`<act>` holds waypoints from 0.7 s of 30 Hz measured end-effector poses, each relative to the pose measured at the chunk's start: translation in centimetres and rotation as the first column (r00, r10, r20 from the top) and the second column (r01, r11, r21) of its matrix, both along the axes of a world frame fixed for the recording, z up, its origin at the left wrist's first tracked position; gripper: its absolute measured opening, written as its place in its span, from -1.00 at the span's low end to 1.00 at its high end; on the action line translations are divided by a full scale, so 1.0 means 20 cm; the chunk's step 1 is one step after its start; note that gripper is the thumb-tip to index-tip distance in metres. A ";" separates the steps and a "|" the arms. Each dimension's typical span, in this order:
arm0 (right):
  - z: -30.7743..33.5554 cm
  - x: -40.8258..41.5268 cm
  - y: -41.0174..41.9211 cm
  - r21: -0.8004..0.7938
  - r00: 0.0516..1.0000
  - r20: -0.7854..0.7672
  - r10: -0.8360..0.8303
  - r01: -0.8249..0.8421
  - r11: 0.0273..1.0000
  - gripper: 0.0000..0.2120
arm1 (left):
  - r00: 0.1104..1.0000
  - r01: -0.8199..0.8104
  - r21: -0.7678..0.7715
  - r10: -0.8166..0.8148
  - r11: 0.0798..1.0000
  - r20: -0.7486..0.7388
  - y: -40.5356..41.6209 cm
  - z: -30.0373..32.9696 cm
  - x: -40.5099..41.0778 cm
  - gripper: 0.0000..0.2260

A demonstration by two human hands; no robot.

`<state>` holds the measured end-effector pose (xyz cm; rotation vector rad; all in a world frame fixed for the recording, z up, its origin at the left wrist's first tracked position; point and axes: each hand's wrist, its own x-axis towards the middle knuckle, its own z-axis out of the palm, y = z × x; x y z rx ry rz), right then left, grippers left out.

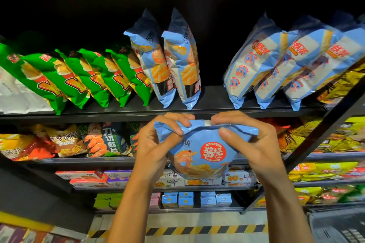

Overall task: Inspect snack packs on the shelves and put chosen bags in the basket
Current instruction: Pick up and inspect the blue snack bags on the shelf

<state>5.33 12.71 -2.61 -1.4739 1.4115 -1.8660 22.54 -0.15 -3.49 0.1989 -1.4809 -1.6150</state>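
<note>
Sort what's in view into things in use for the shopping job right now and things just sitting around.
In use: the blue shrimp snack bag, pinched at its top by the left hand and right hand; the dark basket at lower right.

Sitting around: green chip bags, boxed biscuits, small cartons.

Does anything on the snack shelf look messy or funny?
Yes. On the top shelf, the green bags lean left and three blue-white bags lean right, none standing straight. Both hands squeeze a blue bag, crumpling its top.
</note>
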 end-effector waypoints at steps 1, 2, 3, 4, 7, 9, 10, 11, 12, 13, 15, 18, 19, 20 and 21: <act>0.01 0.00 0.01 0.011 1.000 0.029 -0.010 0.010 1.000 -0.80 | 1.000 -0.029 0.020 0.029 0.999 0.001 0.00 -0.01 0.00 -0.77; 0.01 0.00 0.01 0.021 0.998 0.044 -0.033 0.032 0.999 -0.77 | 0.999 -0.048 0.040 0.047 0.998 0.007 0.00 -0.01 0.00 -0.73; 0.02 0.00 0.02 0.030 0.996 0.039 -0.077 0.076 0.997 -0.77 | 0.998 -0.056 0.046 0.056 0.997 0.013 0.00 -0.02 0.00 -0.71; 0.02 0.01 0.02 0.038 0.991 0.036 -0.132 0.131 0.991 -0.77 | 0.998 -0.057 0.042 0.056 0.997 0.018 0.00 -0.01 0.00 -0.71; -0.02 0.02 0.00 0.052 0.958 0.071 -0.277 0.274 0.960 -0.55 | 0.998 -0.049 0.007 0.049 0.999 0.050 0.01 -0.02 0.00 -0.73; -0.03 0.03 -0.01 0.063 0.933 0.090 -0.349 0.344 0.937 -0.32 | 0.998 -0.031 0.022 0.030 0.999 0.062 0.02 -0.02 0.00 -0.84; -0.03 0.03 -0.02 0.062 0.916 0.117 -0.383 0.378 0.924 -0.28 | 0.997 -0.008 0.064 0.004 0.998 0.074 0.03 -0.01 0.01 -0.94; -0.03 0.03 -0.02 0.059 0.900 0.151 -0.409 0.405 0.912 -0.28 | 0.995 -0.017 0.104 0.007 0.994 0.096 0.02 -0.01 0.01 -0.89; -0.03 0.03 -0.03 0.058 0.884 0.190 -0.428 0.425 0.903 -0.29 | 0.993 -0.010 0.160 -0.010 0.987 0.121 0.03 0.00 0.02 -0.81; -0.03 0.04 -0.03 0.059 0.870 0.224 -0.438 0.437 0.898 -0.30 | 0.990 -0.027 0.169 0.003 0.985 0.141 0.02 -0.01 0.02 -0.82; -0.03 0.05 -0.04 0.062 0.853 0.279 -0.441 0.443 0.895 -0.34 | 0.985 -0.094 0.156 0.068 0.983 0.161 0.04 0.01 0.00 -0.90; -0.05 0.06 -0.04 0.071 0.916 0.256 -0.308 0.300 0.951 -0.57 | 0.969 -0.228 0.226 0.198 0.947 0.151 0.06 0.03 -0.03 -0.83; -0.06 0.05 -0.04 0.072 0.949 0.249 -0.195 0.183 0.981 -0.62 | 0.964 -0.253 0.237 0.224 0.938 0.143 0.06 0.03 -0.03 -0.83; -0.08 0.05 -0.04 0.079 0.963 0.254 -0.090 0.072 0.994 -0.54 | 0.959 -0.274 0.244 0.247 0.930 0.136 0.06 0.04 -0.03 -0.84; -0.11 0.04 -0.05 0.106 0.960 0.280 0.000 -0.031 0.994 -0.36 | 0.957 -0.287 0.249 0.266 0.925 0.115 0.05 0.04 -0.02 -0.84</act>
